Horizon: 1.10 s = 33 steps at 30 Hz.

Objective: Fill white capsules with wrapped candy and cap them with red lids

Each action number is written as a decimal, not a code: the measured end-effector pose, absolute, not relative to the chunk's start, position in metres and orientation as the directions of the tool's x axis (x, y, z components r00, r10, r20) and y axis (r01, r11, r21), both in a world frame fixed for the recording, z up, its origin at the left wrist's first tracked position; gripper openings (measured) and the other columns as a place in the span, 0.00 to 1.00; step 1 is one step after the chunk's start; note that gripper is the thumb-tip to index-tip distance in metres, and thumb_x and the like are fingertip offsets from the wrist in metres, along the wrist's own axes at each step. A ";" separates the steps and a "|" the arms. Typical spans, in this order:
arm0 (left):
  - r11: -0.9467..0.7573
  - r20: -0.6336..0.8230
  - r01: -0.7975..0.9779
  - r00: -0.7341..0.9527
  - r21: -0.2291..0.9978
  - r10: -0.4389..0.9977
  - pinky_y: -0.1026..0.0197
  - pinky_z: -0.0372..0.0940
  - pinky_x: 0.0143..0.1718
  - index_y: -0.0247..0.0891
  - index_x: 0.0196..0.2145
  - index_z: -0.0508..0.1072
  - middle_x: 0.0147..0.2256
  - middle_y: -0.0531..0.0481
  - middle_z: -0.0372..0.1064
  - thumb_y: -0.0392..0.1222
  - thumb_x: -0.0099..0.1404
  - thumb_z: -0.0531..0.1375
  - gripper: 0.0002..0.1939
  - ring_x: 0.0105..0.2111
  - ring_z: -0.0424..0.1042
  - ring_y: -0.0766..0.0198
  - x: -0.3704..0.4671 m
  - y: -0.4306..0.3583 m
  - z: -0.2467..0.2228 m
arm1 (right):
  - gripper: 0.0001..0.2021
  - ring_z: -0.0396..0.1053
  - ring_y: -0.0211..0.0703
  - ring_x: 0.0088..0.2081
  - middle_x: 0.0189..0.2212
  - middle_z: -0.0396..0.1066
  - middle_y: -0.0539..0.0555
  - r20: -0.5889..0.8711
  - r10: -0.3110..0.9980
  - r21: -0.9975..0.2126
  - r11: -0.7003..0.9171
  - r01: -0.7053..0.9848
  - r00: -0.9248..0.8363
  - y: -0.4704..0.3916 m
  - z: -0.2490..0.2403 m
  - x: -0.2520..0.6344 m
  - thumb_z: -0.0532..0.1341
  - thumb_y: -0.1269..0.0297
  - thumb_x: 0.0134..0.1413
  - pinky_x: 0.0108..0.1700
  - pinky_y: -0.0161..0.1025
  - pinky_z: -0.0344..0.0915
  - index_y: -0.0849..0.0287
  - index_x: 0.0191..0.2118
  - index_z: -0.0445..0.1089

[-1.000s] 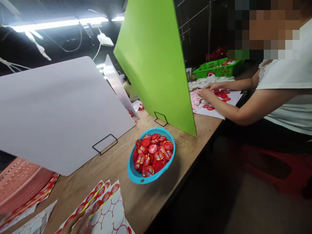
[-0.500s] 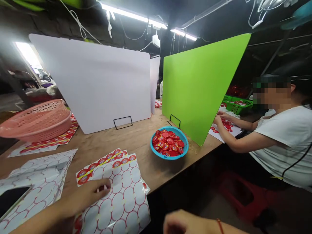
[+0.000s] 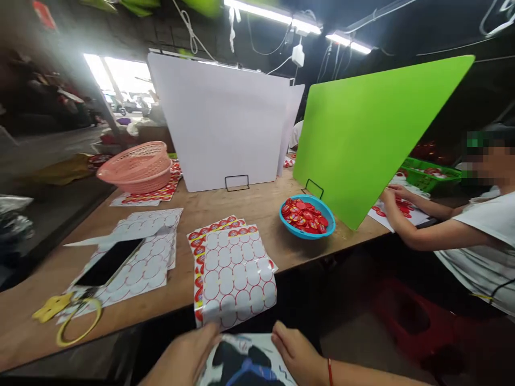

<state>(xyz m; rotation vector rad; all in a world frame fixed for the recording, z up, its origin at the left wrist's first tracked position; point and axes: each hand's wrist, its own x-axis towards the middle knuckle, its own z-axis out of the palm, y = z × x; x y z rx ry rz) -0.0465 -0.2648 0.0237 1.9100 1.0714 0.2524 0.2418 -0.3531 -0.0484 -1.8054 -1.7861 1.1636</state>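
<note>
Both hands low, right in front of the body: left hand (image 3: 187, 354) and right hand (image 3: 300, 351) sit at either side of a white, black and blue printed piece (image 3: 249, 370), fingers bent at its edges. They're smeared and cut off by the lower border, so from over here I can't make out if they really grip it or just press. What it is, can't say either.

Main risk: the sticker sheets (image 3: 239, 273). Near end sticks out past the edge of the wooden table (image 3: 261, 206) and curls down just above the hands — lift either one carelessly and it'd likely catch that flap, crease it or drag the stack off. Glossy surface looks slippery, too.

Blue bowl (image 3: 308, 236) is near the same edge, heaped with red discs (image 3: 304, 215); a swing of the right arm could tip it and scatter the lot. Green panel (image 3: 362, 123) beside it stands on a thin wire foot (image 3: 314, 186) — a bump might topple it.

Left side: phone (image 3: 108, 262) lies on more sheets (image 3: 139, 273), yellow ring (image 3: 60, 335) by the table edge. Tug those sheets and the phone probably shifts, maybe pushing the ring off.
</note>
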 end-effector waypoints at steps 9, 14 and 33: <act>-0.094 0.056 0.473 0.094 0.876 0.994 0.54 0.65 0.48 0.43 0.36 0.74 0.37 0.47 0.72 0.54 0.68 0.57 0.13 0.40 0.71 0.53 -0.045 -0.244 0.016 | 0.18 0.67 0.47 0.36 0.33 0.71 0.55 -0.050 0.996 -0.730 -0.089 0.677 0.077 -0.332 -0.046 0.232 0.51 0.48 0.65 0.40 0.41 0.61 0.55 0.33 0.66; 0.184 -0.143 0.060 -0.421 0.981 0.896 0.44 0.63 0.58 0.41 0.44 0.63 0.48 0.42 0.63 0.47 0.57 0.68 0.22 0.50 0.68 0.51 -0.017 -0.242 -0.029 | 0.32 0.71 0.56 0.45 0.43 0.71 0.60 -0.073 0.885 -0.917 -0.241 0.317 0.460 -0.275 -0.030 0.248 0.65 0.44 0.44 0.48 0.50 0.66 0.56 0.50 0.58; 0.581 -0.559 -0.508 0.216 0.636 0.801 0.50 0.70 0.56 0.38 0.59 0.67 0.52 0.39 0.77 0.41 0.54 0.73 0.36 0.52 0.77 0.47 -0.029 -0.273 -0.002 | 0.45 0.72 0.48 0.29 0.27 0.71 0.48 -0.329 0.910 -0.865 -0.398 0.305 0.253 -0.290 -0.013 0.243 0.61 0.42 0.51 0.30 0.38 0.62 0.55 0.69 0.47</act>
